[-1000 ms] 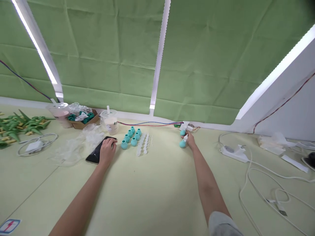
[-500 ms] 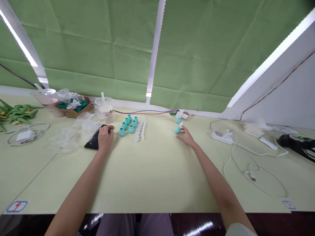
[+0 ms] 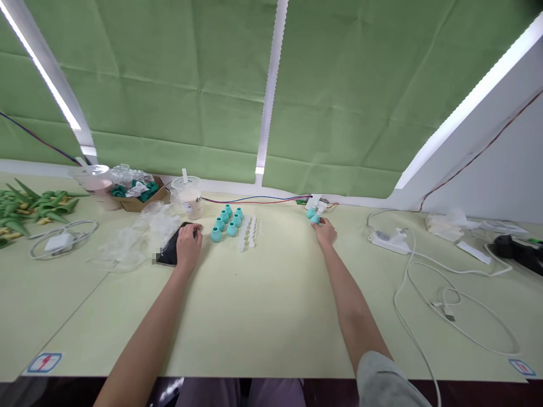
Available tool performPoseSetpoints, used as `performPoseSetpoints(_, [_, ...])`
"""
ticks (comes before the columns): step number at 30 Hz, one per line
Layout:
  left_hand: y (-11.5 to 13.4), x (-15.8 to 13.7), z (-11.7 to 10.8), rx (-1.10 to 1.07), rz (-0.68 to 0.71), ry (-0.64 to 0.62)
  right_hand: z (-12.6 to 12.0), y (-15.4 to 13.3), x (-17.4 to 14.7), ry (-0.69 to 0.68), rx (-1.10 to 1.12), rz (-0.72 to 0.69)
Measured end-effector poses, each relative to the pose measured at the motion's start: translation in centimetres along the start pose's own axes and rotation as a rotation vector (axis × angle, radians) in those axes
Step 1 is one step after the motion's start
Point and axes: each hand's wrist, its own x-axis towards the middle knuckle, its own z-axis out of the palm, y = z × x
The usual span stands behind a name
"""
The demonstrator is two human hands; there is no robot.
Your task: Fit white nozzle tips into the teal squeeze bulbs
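My right hand [image 3: 326, 230] reaches to the back of the table, its fingers closed on a small teal round pot [image 3: 315, 219] with a white piece [image 3: 321, 208] at its top. Just left of it stands another teal pot [image 3: 310, 213], close against it or touching. My left hand [image 3: 189, 243] rests over the right side of a black phone [image 3: 169, 252], fingers bent and slightly apart. To its right, several open-necked teal pots [image 3: 231, 228] stand in two rows. Beside them lie rows of small white pieces [image 3: 252, 233].
Crumpled clear plastic [image 3: 123, 249], a lidded drink cup [image 3: 190, 202] and a cardboard box [image 3: 146, 202] sit at the left. A white power strip [image 3: 390, 243] with looping white cables lies right of my right arm. Thin wires [image 3: 254, 198] run along the wall.
My right hand has moved farther back with the teal pot, bringing it beside the other pot. My left hand stays over the phone. The view has shifted slightly.
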Motion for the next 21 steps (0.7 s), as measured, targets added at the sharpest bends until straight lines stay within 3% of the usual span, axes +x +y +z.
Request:
performPoseSetpoints(12, [-0.1,-0.1,0.1,0.011,0.023,-0.008,1.1,0.4,0.1,-0.022,0.053,0.007])
performPoseSetpoints(16, [0.0,-0.1,0.0,0.006,0.021,-0.011,1.0,0.5,-0.9,0.066,0.156,0.03])
performPoseSetpoints(19, [0.0,-0.1,0.1,0.008,0.016,-0.007,0.8,-0.1,-3.1,0.133,0.229,-0.041])
performPoseSetpoints(21, [0.0,-0.1,0.1,0.002,0.018,-0.006,0.7,-1.2,-5.5,0.096,0.292,-0.17])
